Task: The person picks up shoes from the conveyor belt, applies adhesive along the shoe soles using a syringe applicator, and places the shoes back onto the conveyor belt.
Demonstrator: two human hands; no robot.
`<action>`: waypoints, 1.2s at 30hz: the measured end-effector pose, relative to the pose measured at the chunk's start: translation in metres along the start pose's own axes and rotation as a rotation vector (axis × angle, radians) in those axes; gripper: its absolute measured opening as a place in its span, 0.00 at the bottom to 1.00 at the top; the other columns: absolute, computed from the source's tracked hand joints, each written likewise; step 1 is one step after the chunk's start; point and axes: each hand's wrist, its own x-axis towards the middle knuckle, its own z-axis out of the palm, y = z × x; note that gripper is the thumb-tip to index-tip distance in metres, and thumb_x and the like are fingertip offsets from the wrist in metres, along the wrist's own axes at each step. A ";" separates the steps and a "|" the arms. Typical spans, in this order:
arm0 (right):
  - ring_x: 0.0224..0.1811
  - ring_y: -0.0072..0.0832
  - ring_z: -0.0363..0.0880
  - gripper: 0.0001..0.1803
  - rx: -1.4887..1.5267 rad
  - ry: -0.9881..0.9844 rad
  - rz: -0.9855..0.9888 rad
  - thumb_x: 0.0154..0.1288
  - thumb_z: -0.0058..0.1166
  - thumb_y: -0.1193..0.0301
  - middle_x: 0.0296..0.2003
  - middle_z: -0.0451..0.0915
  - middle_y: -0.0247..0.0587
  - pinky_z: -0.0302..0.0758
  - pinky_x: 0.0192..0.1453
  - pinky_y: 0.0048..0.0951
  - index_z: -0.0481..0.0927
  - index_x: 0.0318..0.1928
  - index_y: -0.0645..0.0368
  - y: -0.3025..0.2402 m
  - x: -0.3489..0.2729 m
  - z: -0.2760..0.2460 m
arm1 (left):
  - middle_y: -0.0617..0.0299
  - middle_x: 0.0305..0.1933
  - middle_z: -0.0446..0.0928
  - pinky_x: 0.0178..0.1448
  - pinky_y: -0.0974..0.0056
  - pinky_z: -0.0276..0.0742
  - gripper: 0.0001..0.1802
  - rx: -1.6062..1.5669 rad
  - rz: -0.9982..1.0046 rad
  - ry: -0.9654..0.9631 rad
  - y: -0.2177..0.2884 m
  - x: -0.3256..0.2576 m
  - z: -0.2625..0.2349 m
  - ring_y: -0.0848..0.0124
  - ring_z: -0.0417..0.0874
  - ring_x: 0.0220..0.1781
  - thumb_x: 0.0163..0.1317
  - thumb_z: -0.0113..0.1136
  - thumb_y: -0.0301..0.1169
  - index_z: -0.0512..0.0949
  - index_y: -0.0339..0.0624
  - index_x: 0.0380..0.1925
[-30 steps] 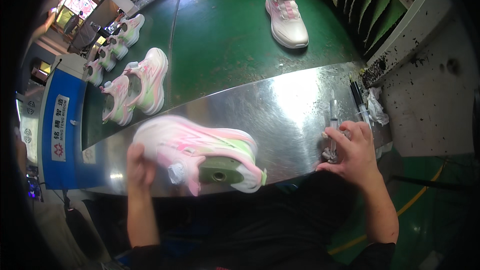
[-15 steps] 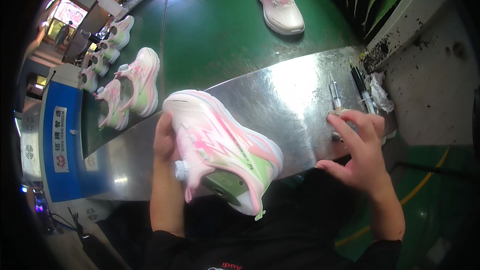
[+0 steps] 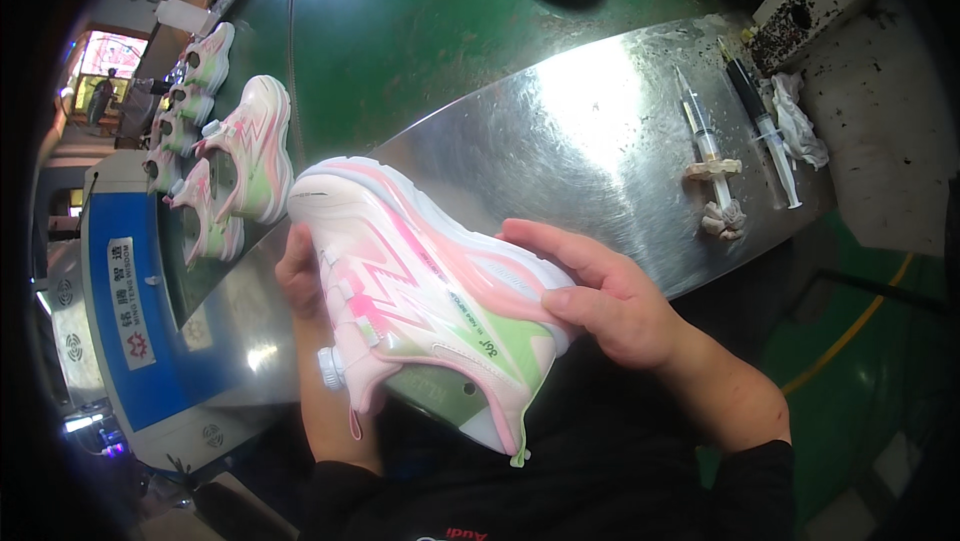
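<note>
Sneaker [image 3: 420, 291] in pink, white and green is gripped by left hand [image 3: 297, 276] and right hand [image 3: 600, 296], fingers closed on it, above the steel table [image 3: 560, 131]

Pink, white, pale-green shoe [image 3: 430, 291]

Your left hand [image 3: 298, 276] and right hand [image 3: 600, 293] are bare, no gloves or rings. Black sleeves end above your wrists, and your dark top carries small red lettering.
</note>
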 end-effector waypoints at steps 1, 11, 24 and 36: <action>0.62 0.28 0.63 0.32 0.089 -0.062 0.053 0.65 0.48 0.69 0.61 0.63 0.46 0.62 0.64 0.28 0.55 0.66 0.68 0.000 0.001 0.000 | 0.48 0.51 0.76 0.57 0.47 0.74 0.26 0.008 0.005 0.021 0.000 0.000 -0.003 0.55 0.80 0.50 0.63 0.49 0.45 0.70 0.38 0.53; 0.62 0.27 0.63 0.36 0.113 -0.117 0.054 0.64 0.49 0.68 0.62 0.62 0.46 0.62 0.64 0.27 0.51 0.67 0.69 0.000 0.005 0.003 | 0.51 0.49 0.78 0.57 0.48 0.74 0.25 -0.055 -0.048 0.100 -0.001 -0.004 0.008 0.57 0.81 0.48 0.62 0.51 0.47 0.73 0.40 0.51; 0.60 0.27 0.65 0.36 0.158 -0.041 0.081 0.62 0.52 0.70 0.60 0.65 0.47 0.62 0.64 0.27 0.53 0.66 0.70 -0.003 0.005 0.015 | 0.51 0.53 0.75 0.60 0.48 0.72 0.28 -0.006 -0.051 0.058 0.003 -0.005 -0.002 0.57 0.78 0.53 0.62 0.52 0.49 0.70 0.40 0.54; 0.62 0.29 0.65 0.37 0.168 -0.014 0.106 0.61 0.52 0.70 0.61 0.64 0.48 0.62 0.65 0.29 0.52 0.67 0.70 0.010 0.001 0.019 | 0.48 0.55 0.73 0.62 0.45 0.68 0.29 -0.065 -0.041 0.043 -0.001 -0.001 0.005 0.53 0.75 0.56 0.62 0.53 0.49 0.69 0.39 0.55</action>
